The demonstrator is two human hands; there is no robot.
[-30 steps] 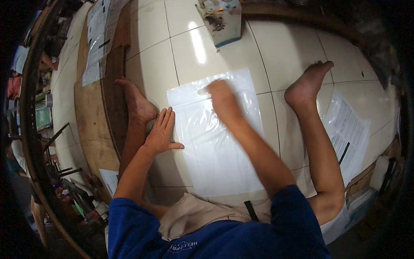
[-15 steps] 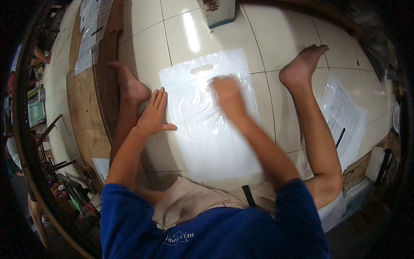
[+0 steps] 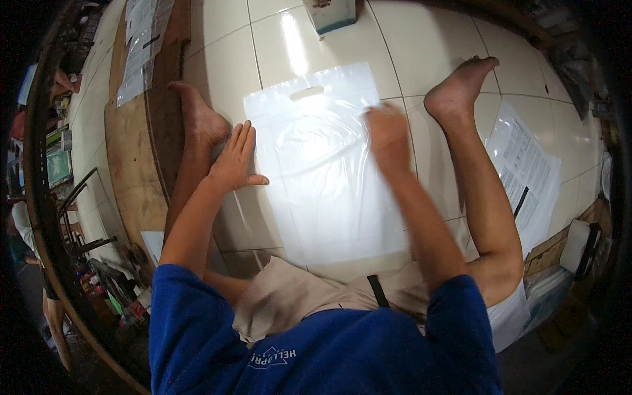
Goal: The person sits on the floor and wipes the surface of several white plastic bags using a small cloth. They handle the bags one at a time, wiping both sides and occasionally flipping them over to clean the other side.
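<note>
A white plastic bag (image 3: 322, 191) lies flat on the floor between my outstretched legs, its cut-out handle at the far end. Wrinkles and glare run across its shiny upper half. My left hand (image 3: 234, 161) rests open by the bag's left edge, fingers straight and the thumb reaching onto the plastic. At the bag's upper right edge is my right hand (image 3: 390, 138), slightly blurred, with its fingers curled closed. Whatever it may hold is hidden by the fingers.
A wooden plank (image 3: 131, 164) with printed clear plastic sheets (image 3: 139, 59) lies to my left. More printed plastic (image 3: 526, 178) is beyond my right leg. A small box-like container (image 3: 331, 16) stands at the far edge. People and clutter show at far left.
My right hand has swept to the right, from the middle of the bag's upper part to its right edge. The left hand stays beside the left edge.
</note>
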